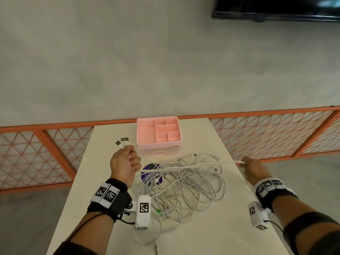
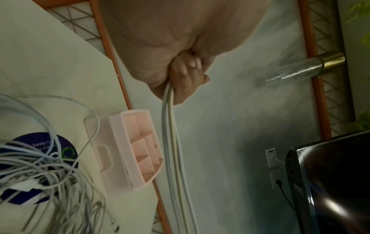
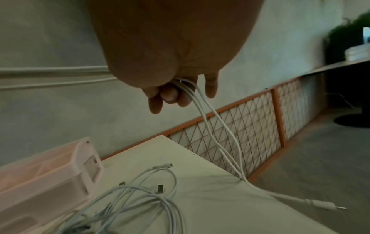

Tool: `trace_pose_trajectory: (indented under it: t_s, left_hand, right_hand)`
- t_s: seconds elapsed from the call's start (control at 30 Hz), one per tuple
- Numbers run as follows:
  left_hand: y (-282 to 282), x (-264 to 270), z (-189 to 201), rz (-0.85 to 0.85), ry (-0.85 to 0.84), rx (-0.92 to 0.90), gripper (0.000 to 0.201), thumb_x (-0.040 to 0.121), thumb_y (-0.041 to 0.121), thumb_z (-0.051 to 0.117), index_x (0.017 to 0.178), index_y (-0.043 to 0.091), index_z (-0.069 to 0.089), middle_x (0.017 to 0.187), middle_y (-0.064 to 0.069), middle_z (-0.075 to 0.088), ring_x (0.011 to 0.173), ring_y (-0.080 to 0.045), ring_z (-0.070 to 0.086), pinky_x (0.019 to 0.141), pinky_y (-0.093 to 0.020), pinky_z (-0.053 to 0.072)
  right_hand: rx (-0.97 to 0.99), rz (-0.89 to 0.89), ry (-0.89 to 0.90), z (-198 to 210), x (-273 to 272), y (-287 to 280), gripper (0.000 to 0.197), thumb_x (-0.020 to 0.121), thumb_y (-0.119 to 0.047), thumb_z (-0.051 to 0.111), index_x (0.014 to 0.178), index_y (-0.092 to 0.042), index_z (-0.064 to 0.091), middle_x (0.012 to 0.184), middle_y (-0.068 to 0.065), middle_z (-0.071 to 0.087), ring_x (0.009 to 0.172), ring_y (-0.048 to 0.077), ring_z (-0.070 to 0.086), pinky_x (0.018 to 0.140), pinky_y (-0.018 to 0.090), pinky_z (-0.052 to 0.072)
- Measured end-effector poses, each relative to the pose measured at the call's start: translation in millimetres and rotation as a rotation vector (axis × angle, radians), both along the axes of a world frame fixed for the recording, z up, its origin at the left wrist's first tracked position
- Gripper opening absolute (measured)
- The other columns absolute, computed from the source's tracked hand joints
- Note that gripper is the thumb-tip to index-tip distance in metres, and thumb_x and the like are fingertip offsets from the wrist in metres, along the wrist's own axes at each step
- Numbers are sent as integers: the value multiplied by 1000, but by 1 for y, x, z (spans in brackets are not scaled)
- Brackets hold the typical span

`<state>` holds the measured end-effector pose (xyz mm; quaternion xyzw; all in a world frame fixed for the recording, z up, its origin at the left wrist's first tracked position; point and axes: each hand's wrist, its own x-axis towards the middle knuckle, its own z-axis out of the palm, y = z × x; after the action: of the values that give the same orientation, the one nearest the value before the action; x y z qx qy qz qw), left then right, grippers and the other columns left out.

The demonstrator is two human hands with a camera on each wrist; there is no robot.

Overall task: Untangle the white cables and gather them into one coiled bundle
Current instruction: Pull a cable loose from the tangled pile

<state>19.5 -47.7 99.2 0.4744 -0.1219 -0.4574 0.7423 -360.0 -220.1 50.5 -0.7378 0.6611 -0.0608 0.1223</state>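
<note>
A tangle of white cables (image 1: pixel 185 184) lies on the white table (image 1: pixel 211 236). My left hand (image 1: pixel 125 164) is raised at the left and grips several cables in its fist, their USB plugs (image 1: pixel 121 142) sticking out above it. The gripped strands (image 2: pixel 172 142) hang from the fist in the left wrist view. Those strands (image 1: pixel 193 165) stretch rightwards above the pile to my right hand (image 1: pixel 253 167) at the table's right edge. There the fingers (image 3: pixel 170 93) curl round the cables (image 3: pixel 212 129), and one plug end (image 3: pixel 328 208) dangles past the edge.
A pink compartment tray (image 1: pixel 159 132) stands at the table's far end. A purple round sticker (image 1: pixel 151 173) lies partly under the cables. An orange lattice railing (image 1: pixel 276 133) runs behind the table, and a dark screen (image 1: pixel 276 8) hangs on the wall.
</note>
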Motion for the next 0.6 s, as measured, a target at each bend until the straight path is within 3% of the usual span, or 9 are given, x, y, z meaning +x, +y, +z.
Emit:
trace_pose_trajectory:
  t_s: [0.13,0.23,0.3,0.4,0.47,0.6]
  left_hand:
    - [1,-6,-14,-77,-10,66,33,107,16,32,79,11,50,51,8,31,39,-5,22,36,-18,17]
    - [5,-9,-22,-118,-14,126,32,107,14,32,80,10,50,50,8,31,38,-4,22,35,-16,17]
    - [6,-13,-26,-124,-19,157,33,107,14,32,79,11,50,49,8,31,38,-4,22,34,-16,17]
    - [3,-19,-29,-137,-37,201,33,107,14,33,79,11,49,48,9,32,37,-4,22,34,-15,16]
    - [1,-22,-30,-157,-67,232,32,107,14,33,79,12,49,48,9,32,37,-4,22,35,-16,16]
    - [2,-24,-36,-201,-113,282,31,107,15,34,79,11,49,50,8,32,38,-5,22,35,-16,17]
  right_hand:
    - [-33,-200,5,-18,-20,-1,21,95,-16,39,101,-23,58,85,11,56,78,35,57,84,47,52]
    - [-51,-234,41,-30,-32,8,22,98,-15,39,99,-21,61,72,0,40,78,30,48,85,45,50]
    - [-49,-220,67,-34,-34,10,20,97,-12,40,96,-16,59,71,1,42,78,28,47,82,43,50]
    - [28,-232,1,-36,-36,5,19,96,-8,42,100,-8,61,80,13,62,76,32,60,73,41,54]
    - [17,-262,-59,-28,-35,0,23,95,0,42,104,-3,63,92,20,65,82,36,63,72,39,52]
    - [-170,-289,-156,-6,-40,-12,31,90,9,46,113,0,66,114,24,62,99,40,61,84,45,52]
